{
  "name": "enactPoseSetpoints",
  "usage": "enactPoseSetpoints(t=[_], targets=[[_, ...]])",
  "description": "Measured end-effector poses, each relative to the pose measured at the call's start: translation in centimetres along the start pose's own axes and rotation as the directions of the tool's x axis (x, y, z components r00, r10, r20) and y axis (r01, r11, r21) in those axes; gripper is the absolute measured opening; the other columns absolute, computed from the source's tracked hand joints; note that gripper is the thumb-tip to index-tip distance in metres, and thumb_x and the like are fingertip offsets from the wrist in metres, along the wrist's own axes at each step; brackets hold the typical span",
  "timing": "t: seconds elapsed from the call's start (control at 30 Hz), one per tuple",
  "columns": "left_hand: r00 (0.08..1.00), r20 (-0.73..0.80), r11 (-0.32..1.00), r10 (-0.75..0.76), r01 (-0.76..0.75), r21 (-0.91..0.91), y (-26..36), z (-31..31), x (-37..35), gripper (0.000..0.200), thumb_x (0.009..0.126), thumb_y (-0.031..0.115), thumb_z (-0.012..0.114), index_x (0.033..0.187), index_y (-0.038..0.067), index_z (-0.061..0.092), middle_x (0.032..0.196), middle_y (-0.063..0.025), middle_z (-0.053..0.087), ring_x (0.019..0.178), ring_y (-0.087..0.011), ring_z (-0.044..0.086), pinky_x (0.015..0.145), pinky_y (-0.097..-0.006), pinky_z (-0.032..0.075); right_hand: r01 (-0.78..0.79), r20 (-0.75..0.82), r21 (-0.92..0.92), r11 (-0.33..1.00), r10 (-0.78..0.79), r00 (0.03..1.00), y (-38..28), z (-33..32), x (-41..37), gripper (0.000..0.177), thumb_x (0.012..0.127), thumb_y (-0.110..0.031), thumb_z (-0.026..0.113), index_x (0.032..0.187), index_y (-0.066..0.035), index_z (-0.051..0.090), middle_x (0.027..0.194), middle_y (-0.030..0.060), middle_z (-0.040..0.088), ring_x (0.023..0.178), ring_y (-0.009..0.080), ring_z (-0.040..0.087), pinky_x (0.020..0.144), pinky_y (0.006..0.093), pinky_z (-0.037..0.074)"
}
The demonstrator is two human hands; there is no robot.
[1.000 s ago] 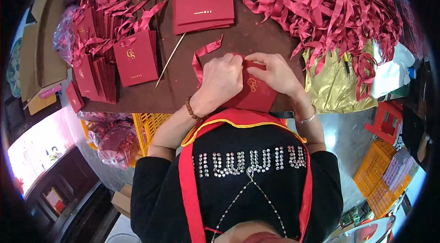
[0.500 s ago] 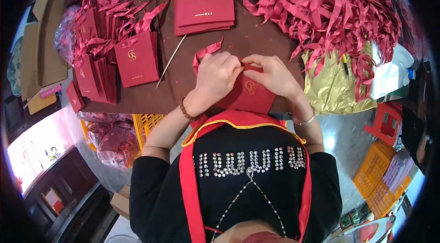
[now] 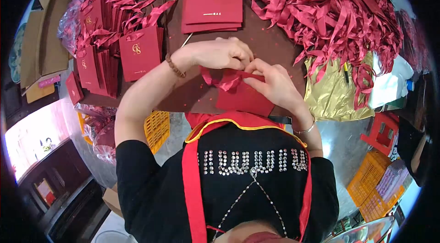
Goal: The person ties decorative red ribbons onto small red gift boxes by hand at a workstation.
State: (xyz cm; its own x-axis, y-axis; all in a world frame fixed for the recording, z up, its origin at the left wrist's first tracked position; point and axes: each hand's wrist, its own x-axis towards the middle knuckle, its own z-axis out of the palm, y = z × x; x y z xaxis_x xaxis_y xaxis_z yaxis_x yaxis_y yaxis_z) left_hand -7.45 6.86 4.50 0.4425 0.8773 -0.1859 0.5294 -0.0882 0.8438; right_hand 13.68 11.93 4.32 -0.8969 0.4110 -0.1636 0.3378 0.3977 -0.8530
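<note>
at the near edge of the desk [image 3: 271,43], the right hand [image 3: 278,85] pinches the red bag [image 3: 243,101] by its top, thumb against fingers; the left hand [image 3: 222,54] curls beside it, its hold unclear.

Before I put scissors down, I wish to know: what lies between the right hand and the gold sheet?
Bare brown tabletop, between right hand and gold sheet, head view.

A bare lane of bench [image 3: 278,46] runs between the middle stack [image 3: 213,2] and the ribbon heap [image 3: 330,23]; the left forearm [image 3: 149,82] obstructs near access to the left stack [image 3: 140,52].
</note>
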Motion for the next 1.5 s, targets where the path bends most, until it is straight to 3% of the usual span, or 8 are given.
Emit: enactPoseSetpoints(t=[0.2,0.37,0.47,0.67,1.0,1.13,1.4,1.5], targets=[[0.817,0.576,0.989,-0.019,0.098,-0.107,-2.3,0.0,2.3,0.018,0.082,0.015,0.052,0.084,-0.002,0.056,0.091,-0.0127,0.057,0.091,-0.0251,0.052,0.083,-0.0339,0.040,0.033,0.043,-0.007,0.999,-0.033,0.999,-0.9,-0.1,0.0,0.018,0.080,-0.012,0.066,0.095,-0.006,0.059,0.079,0.0149,0.066,0.077,0.0299,0.066,0.064,0.0343,0.049],[0.817,0.547,0.958,0.183,-0.024,-0.285,-3.7,0.9,2.8,0.026,0.080,0.017,0.053,0.095,-0.004,0.058,0.071,-0.0024,0.054,0.072,-0.0139,0.047,0.070,-0.0285,0.039,0.038,0.062,0.020,0.999,-0.039,0.997,-0.9,-0.3,-0.1,0.019,0.079,-0.010,0.066,0.096,-0.005,0.060,0.082,0.0146,0.067,0.078,0.0278,0.067,0.065,0.0317,0.049],[0.832,0.555,0.920,0.024,0.199,-0.338,-2.5,0.7,2.1,0.026,0.080,0.018,0.054,0.095,-0.003,0.058,0.080,-0.0028,0.055,0.079,-0.0132,0.049,0.075,-0.0280,0.038,0.120,0.001,0.050,0.992,-0.120,0.993,0.1,0.1,0.0,0.021,0.078,-0.018,0.065,0.097,-0.011,0.058,0.077,0.0148,0.066,0.068,0.0351,0.062,0.058,0.0430,0.046],[0.919,0.391,0.923,0.044,0.112,-0.368,-2.9,1.2,1.9,0.015,0.081,0.013,0.054,0.083,-0.002,0.057,0.110,-0.0107,0.053,0.107,-0.0205,0.047,0.093,-0.0307,0.034,-0.041,0.132,0.031,0.999,0.037,0.991,-0.7,-1.1,0.4,0.025,0.079,-0.009,0.066,0.103,-0.003,0.063,0.077,0.0136,0.066,0.067,0.0145,0.064,0.061,0.0274,0.047],[0.994,0.075,0.930,0.076,-0.043,-0.365,-3.3,1.4,2.4,0.022,0.087,0.021,0.055,0.084,-0.001,0.061,0.094,-0.0057,0.055,0.087,-0.0152,0.051,0.079,-0.0292,0.042,0.110,0.117,0.116,0.987,-0.124,0.985,-0.3,-0.1,0.8,0.025,0.080,-0.022,0.064,0.101,-0.008,0.063,0.085,0.0144,0.067,0.079,0.0313,0.065,0.069,0.0368,0.050],[0.952,-0.142,0.822,-0.270,0.152,-0.549,-4.3,0.8,2.4,0.017,0.089,0.019,0.052,0.087,0.004,0.061,0.083,0.0002,0.059,0.076,-0.0102,0.053,0.069,-0.0265,0.045,0.047,0.159,0.118,0.992,-0.066,0.985,-0.3,-0.4,0.5,0.027,0.080,-0.011,0.066,0.105,-0.002,0.062,0.087,0.0168,0.067,0.080,0.0205,0.067,0.068,0.0293,0.049],[0.878,-0.227,0.725,-0.420,0.174,-0.667,-4.4,0.9,1.0,0.022,0.094,0.026,0.049,0.086,0.008,0.058,0.087,0.0002,0.060,0.081,-0.0076,0.055,0.067,-0.0234,0.046,-0.085,0.172,0.043,0.995,0.077,0.982,-0.5,-0.5,1.1,0.028,0.080,-0.011,0.065,0.106,0.000,0.061,0.088,0.0161,0.066,0.077,0.0206,0.066,0.069,0.0286,0.049],[0.871,-0.228,0.669,-0.434,0.143,-0.729,-2.6,2.4,-0.5,0.030,0.095,0.030,0.047,0.113,0.006,0.048,0.097,-0.0049,0.058,0.080,-0.0115,0.056,0.069,-0.0252,0.046,0.051,0.072,0.084,0.995,-0.057,0.996,0.9,0.0,1.2,0.029,0.081,-0.012,0.065,0.107,-0.001,0.060,0.088,0.0160,0.067,0.076,0.0180,0.065,0.070,0.0281,0.048]])
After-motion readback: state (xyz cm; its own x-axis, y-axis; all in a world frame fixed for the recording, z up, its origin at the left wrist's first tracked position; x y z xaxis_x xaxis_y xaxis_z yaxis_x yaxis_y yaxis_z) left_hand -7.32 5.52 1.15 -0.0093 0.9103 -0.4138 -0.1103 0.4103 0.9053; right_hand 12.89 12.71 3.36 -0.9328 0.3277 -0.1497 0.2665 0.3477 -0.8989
